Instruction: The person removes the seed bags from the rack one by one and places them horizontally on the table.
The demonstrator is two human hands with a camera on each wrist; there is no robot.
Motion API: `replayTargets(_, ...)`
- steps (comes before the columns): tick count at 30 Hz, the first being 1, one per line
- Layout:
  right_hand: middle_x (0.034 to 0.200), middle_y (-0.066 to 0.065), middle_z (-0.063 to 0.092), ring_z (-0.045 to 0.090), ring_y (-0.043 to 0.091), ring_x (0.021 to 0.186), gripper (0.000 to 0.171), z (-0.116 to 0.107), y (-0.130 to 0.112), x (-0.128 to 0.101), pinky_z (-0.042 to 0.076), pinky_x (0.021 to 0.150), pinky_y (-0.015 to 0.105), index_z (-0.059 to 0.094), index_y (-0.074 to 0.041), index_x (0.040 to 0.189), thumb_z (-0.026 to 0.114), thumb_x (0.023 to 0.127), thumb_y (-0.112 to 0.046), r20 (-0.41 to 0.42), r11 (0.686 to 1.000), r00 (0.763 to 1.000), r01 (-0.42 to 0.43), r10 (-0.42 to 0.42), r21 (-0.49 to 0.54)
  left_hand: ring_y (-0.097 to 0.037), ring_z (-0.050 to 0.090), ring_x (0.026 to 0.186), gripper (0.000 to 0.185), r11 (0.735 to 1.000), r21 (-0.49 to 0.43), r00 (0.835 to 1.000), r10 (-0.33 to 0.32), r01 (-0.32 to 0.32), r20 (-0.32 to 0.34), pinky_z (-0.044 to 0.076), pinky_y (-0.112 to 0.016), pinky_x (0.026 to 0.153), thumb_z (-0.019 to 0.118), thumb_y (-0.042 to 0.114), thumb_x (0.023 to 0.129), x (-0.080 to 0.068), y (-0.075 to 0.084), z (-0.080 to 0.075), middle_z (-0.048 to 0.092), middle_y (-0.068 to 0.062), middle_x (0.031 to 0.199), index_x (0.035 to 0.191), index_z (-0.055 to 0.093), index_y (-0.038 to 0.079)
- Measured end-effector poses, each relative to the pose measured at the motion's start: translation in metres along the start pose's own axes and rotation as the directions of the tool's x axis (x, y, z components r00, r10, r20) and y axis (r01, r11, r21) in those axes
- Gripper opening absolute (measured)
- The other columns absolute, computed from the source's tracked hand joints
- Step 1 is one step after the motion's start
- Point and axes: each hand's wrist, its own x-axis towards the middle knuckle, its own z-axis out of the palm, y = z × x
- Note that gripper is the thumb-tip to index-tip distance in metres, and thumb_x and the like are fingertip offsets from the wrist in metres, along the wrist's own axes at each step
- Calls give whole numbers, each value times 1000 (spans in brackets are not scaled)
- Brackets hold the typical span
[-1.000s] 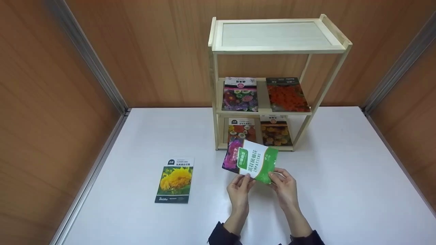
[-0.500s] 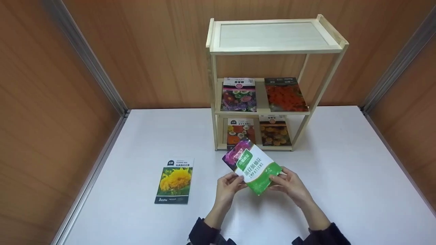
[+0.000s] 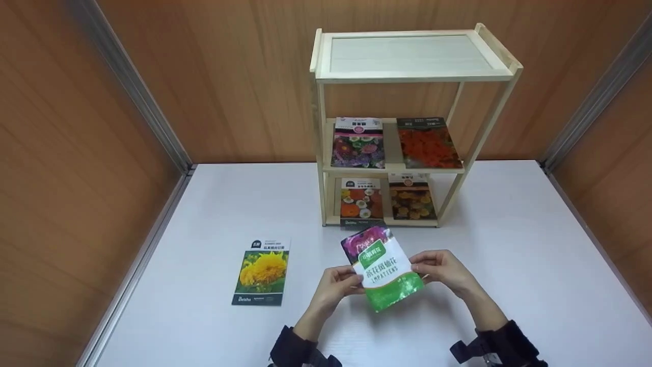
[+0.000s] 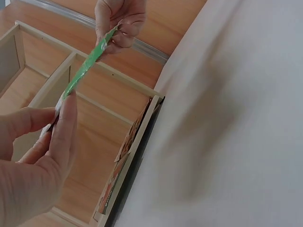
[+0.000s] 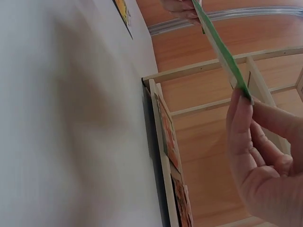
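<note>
Both hands hold a green and white seed packet (image 3: 384,270) with pink flowers and the word IMPATIENS, tilted and raised above the table. The left hand (image 3: 333,290) pinches its left edge between thumb and fingers. On the opposite edge, the right hand (image 3: 445,272) pinches it the same way. From the side, in the left wrist view, the packet (image 4: 87,64) looks thin, with the left hand (image 4: 40,156) at its near end. The right wrist view shows the right hand (image 5: 265,156) gripping the other edge. A yellow-flower seed packet (image 3: 262,272) lies flat on the table to the left.
A pale wooden shelf rack (image 3: 415,79) stands at the back. Its middle level bears a purple-flower packet (image 3: 358,145) and a red-flower packet (image 3: 430,145). Below lie an orange-and-white-flower packet (image 3: 361,201), overhanging the front edge, and an orange-flower packet (image 3: 411,199). Wood-panel walls enclose the white table (image 3: 204,214).
The impatiens packet has come down toward the person and turned from sideways to nearly upright in view. Both hands have shifted apart onto its left and right edges.
</note>
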Motion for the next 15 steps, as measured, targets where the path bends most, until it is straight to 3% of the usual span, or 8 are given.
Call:
replayTargets(5, 84, 13, 64, 61, 16, 67, 30, 16, 4, -2, 52, 58, 27, 53, 17, 102, 60, 82, -5, -127, 1000, 991, 30, -30, -5, -20, 63, 73, 30, 1000, 29, 996, -8, 10, -92, 52, -33, 69, 57, 5, 84, 1, 0, -3, 64, -19, 88, 106, 53, -15)
replayTargets(10, 81, 13, 63, 60, 19, 69, 25, 42, 11, 0, 52, 59, 29, 57, 12, 99, 62, 81, -4, -302, 1000, 953, -4, 2, -6, -17, 62, 70, 33, 997, 71, 978, -5, 20, -206, 53, -31, 66, 58, 9, 84, 2, -3, -7, 64, -14, 86, 107, 53, -13)
replayTargets(15, 80, 13, 63, 60, 21, 69, 21, 66, 21, 4, 52, 59, 30, 60, 9, 96, 63, 79, -3, -427, 999, 903, -22, 41, 48, -17, 61, 68, 25, 987, 159, 931, 77, -21, -356, 53, -28, 61, 61, 4, 81, 1, -8, -13, 63, -12, 81, 100, 58, -12)
